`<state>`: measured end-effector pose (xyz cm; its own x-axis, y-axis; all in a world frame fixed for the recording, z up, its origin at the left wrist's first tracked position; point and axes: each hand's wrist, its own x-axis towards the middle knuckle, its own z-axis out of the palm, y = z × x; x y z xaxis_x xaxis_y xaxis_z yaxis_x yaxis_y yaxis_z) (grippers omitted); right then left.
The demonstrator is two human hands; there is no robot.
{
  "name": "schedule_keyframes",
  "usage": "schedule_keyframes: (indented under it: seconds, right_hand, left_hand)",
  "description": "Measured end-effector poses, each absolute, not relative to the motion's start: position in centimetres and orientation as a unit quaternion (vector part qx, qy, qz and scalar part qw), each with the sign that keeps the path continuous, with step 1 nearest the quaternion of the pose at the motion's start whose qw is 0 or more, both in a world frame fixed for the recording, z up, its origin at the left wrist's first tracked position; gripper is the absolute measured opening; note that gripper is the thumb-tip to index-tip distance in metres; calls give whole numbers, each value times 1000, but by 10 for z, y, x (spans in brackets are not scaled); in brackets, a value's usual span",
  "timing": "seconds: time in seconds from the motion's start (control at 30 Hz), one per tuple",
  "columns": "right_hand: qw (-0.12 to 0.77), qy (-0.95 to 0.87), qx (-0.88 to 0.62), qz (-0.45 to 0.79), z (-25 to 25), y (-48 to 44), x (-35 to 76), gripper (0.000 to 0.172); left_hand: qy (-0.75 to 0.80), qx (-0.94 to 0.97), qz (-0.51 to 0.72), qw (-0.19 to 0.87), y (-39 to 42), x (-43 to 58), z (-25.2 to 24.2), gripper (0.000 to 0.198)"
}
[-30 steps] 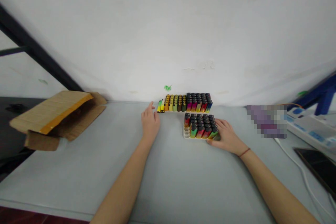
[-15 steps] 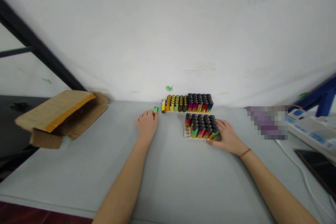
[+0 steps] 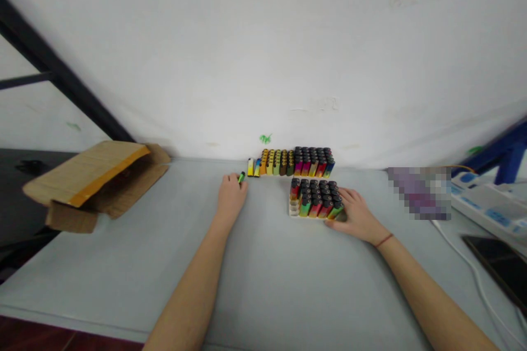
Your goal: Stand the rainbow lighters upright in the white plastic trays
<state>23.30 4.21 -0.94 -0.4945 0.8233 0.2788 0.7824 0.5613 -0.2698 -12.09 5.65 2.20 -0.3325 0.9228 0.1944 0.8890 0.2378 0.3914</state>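
Several fingertips (image 3: 235, 180) of the left hand (image 3: 230, 200) are pinched together on a green lighter (image 3: 241, 177), left of the lighter tray (image 3: 298, 207) (its lighters stand packed in upright rows). The fingers (image 3: 348, 196) of the right hand (image 3: 357, 218) curl around the tray's right end. A further row of lighters (image 3: 288, 163) stands behind the tray, on the grey table (image 3: 267, 285).

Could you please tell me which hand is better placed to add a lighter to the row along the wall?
Probably the left: the left hand appears to pinch a green lighter right beside the row of lighters. The right hand sits farther off, against the tray of lighters.
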Motion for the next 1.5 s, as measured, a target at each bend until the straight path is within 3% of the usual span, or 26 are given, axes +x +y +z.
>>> schedule_keyframes:
  seconds: [0.17, 0.33, 0.57, 0.67, 1.3, 1.5]
  right_hand:
    - [198, -860, -466, 59, -10, 42, 233, 68]
    - [198, -860, -466, 59, -10, 41, 232, 68]
    - [199, -861, -465, 59, -10, 41, 232, 67]
    - [198, -861, -466, 58, -9, 41, 232, 69]
    - [191, -860, -470, 54, -9, 41, 232, 67]
    - [194, -859, -471, 54, -9, 41, 231, 68]
  left_hand:
    - [755, 505, 398, 133, 60, -122, 23, 20]
    - [602, 405, 602, 334, 62, -105, 24, 27]
    - [523, 338, 618, 479, 58, -79, 33, 29]
    - [525, 293, 594, 534, 55, -76, 36, 42]
    - [547, 266, 643, 466, 49, -74, 40, 33]
    - [548, 257, 643, 470, 49, -72, 40, 41]
